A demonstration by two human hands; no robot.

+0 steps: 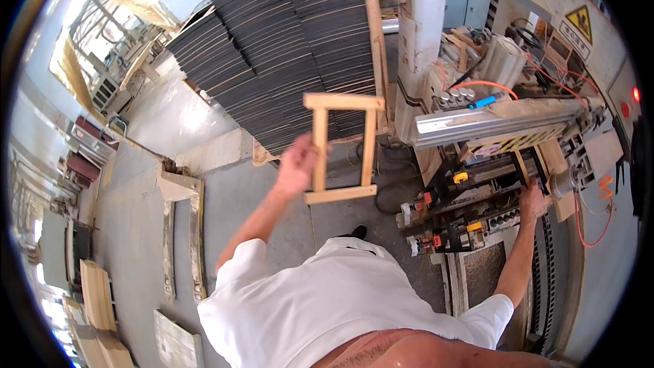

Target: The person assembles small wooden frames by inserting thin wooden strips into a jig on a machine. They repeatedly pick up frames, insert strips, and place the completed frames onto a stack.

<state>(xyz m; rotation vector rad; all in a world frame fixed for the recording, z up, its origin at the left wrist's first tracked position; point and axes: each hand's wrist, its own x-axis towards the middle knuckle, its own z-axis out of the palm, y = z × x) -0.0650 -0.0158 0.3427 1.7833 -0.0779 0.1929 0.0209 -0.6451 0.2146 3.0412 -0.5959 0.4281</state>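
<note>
A light wooden frame point(319, 150), rectangular with two longer rails and two crosspieces that overhang a little, is held up in front of me. My left hand point(300, 163) grips its left rail, the fingers partly behind the wood. At the right, my right hand point(533, 201) reaches into a machine point(470, 194) with metal beams and clamps. Its fingers are closed at the near end of a thin wooden strip point(521, 165) lying under the machine's striped beam. The fingertips there are partly hidden.
A tall stack of dark boards point(293, 41) stands ahead. A pallet-truck fork point(197, 238) lies on the floor at left, near a flat board point(177, 337) and stacked timber point(99, 300). Orange air hoses point(487, 84) and a metal post point(413, 48) surround the machine.
</note>
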